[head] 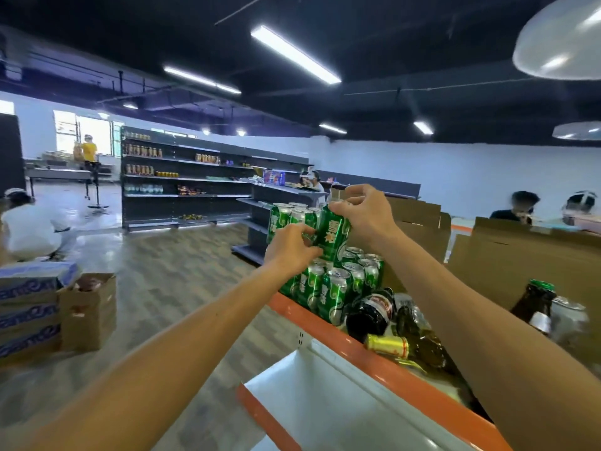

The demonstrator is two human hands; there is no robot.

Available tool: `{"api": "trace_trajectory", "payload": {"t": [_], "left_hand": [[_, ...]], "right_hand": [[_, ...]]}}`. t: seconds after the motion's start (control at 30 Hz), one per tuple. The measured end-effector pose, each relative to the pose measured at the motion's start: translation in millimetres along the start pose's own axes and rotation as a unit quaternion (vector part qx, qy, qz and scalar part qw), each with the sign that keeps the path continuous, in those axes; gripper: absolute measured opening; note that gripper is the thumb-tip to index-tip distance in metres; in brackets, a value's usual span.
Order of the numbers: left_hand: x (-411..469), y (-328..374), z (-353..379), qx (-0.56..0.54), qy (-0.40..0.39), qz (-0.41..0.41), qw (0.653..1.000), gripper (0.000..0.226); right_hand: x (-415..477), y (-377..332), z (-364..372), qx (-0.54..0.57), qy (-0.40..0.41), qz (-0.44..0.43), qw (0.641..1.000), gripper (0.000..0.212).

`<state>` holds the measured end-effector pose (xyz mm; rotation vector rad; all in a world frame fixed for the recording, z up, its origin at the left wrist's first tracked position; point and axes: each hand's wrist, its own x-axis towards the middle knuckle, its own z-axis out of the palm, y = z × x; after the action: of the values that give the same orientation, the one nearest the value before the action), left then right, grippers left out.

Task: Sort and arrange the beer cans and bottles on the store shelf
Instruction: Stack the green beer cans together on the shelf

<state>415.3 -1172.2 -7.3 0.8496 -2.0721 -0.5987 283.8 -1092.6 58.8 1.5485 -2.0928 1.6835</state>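
At the shelf's (383,366) far end cans (336,288) stand stacked, bottles (422,349) lie nearer along its front edge, cardboard (507,255) behind.

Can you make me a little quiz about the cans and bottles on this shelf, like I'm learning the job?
1. True or false: the gold-necked bottle by the orange shelf edge stands upright.
2. What does the right hand grip? A) a tilted green can B) a brown bottle C) a cardboard box
3. Fill in: the stacked cans on the shelf are ____ in colour.

Key: 1 false, it lies on its side. 2 A. 3 green.
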Motion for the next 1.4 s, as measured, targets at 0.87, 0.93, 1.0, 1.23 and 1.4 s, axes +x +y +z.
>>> {"api": "trace_trajectory", "payload": {"t": [0.87,0.93,1.0,1.23,1.4], "left_hand": [[63.1,-63.6,42.8,-0.038,-0.132,-0.069,0.988,0.064],[64.2,-65.0,43.5,-0.037,-0.129,-0.069,0.988,0.061],[64.8,-65.9,43.5,-0.038,-0.129,-0.072,0.988,0.055],[61.0,-63.9,35.9,-0.049,-0.135,-0.087,0.986,0.052],[54.1,-61.8,36.8,-0.051,-0.160,-0.081,0.983,0.061]], "right_hand": [[71.4,65.0,58.7,-0.110,-0.049,0.000,0.993,0.067],[70.1,62.7,60.0,-0.131,-0.052,-0.005,0.990,0.067],[67.8,61.5,61.6,-0.154,-0.052,-0.017,0.987,0.069],[71.2,51.2,52.5,-0.229,-0.100,-0.012,0.968,0.061],[72.0,58.2,58.9,-0.230,-0.091,-0.013,0.969,0.055]]}}
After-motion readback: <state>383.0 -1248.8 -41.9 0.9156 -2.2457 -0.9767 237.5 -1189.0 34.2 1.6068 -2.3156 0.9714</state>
